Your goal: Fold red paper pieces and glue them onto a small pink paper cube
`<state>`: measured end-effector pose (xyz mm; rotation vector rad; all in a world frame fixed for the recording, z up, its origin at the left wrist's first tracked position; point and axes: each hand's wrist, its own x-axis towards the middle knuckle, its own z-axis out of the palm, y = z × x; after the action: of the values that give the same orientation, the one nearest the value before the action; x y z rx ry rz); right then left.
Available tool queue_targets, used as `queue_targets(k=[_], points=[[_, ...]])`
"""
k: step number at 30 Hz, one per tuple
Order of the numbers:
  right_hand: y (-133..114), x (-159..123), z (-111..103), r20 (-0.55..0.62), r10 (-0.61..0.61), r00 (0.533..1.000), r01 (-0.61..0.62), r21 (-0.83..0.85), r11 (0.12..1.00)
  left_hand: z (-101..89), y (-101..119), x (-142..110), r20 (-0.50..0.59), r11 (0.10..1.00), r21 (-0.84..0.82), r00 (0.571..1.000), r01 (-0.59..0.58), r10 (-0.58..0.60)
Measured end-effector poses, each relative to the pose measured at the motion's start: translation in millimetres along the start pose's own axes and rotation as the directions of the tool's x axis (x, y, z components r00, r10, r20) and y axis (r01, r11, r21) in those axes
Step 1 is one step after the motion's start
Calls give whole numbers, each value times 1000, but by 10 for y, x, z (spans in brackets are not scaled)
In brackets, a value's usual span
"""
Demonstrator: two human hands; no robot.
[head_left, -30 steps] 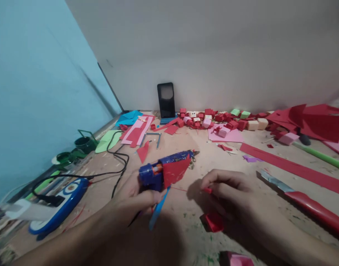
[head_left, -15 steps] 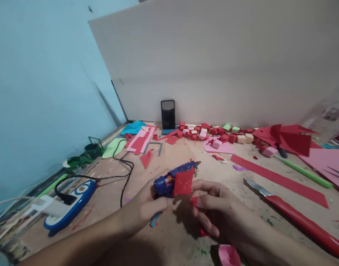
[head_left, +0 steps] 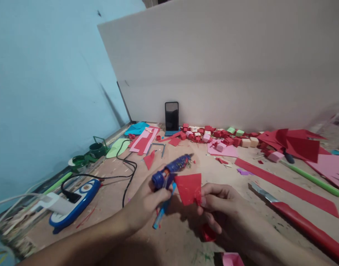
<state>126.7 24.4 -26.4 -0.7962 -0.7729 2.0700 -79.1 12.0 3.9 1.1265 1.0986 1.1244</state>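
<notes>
My left hand (head_left: 147, 202) is closed around a dark blue glue gun (head_left: 173, 167), its nozzle pointing away and to the right. Just below the gun is a light blue stick-like thing (head_left: 160, 217); whether my fingers touch it I cannot tell. My right hand (head_left: 227, 205) pinches a small piece of red paper (head_left: 189, 187) by its lower right side, close to the gun. Beneath those fingers shows another red paper piece (head_left: 208, 233), partly hidden. A pink paper box (head_left: 232, 259) lies at the bottom edge.
On the right lie a red-handled knife (head_left: 302, 221), a long red paper strip (head_left: 286, 184) and a green stick (head_left: 313, 179). Several small paper cubes (head_left: 245, 142) line the back beside a phone (head_left: 172, 116). A black cord (head_left: 130, 175) and a blue-white power strip (head_left: 75, 207) occupy the left.
The red paper has shifted from in front of the glue gun to its lower right, and its face is more fully visible. My view has tilted and shifted slightly.
</notes>
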Motion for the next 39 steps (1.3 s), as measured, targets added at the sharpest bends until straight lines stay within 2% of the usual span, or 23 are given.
queue_targets(k=[3, 6, 9, 12, 15, 18, 23, 27, 30, 32, 39], points=[[-89, -51, 26, -17, -11, 1000, 10, -25, 1000, -29, 35, 54, -182, 995, -46, 980, -89, 80], [-242, -54, 38, -105, -48, 993, 37, -107, 994, -42, 128, 93, -293, 972, -58, 934, -229, 203], [-394, 74, 46, -206, -151, 967, 101, -236, 966, -46, 195, 111, -336, 943, -74, 898, -326, 284], [-495, 289, 88, -230, -200, 952, 111, -348, 931, -53, 199, 113, -348, 939, -90, 894, -332, 283], [-533, 436, 131, -239, -225, 945, 126, -369, 921, -64, 174, 103, -316, 946, -96, 911, -308, 265], [-523, 422, 105, -256, -257, 932, 145, -388, 910, -73, 150, 79, -262, 952, -86, 928, -294, 263], [-421, 135, -82, -270, -297, 916, 182, -380, 907, -89, 74, 7, -157, 977, -20, 966, -213, 207], [-263, -109, -216, -274, -257, 927, 186, -260, 948, -85, -14, -47, -35, 983, 142, 992, -114, 120], [-179, -187, -272, -225, -264, 938, 235, -146, 961, -31, -39, -75, 88, 964, 257, 995, -75, 54], [-166, -195, -293, -211, -288, 934, 263, -136, 955, 30, -31, -97, 141, 955, 290, 990, -56, 15], [-192, -230, -280, -187, -286, 940, 275, -82, 958, 152, 19, -178, 72, 925, 376, 993, 55, -88]])
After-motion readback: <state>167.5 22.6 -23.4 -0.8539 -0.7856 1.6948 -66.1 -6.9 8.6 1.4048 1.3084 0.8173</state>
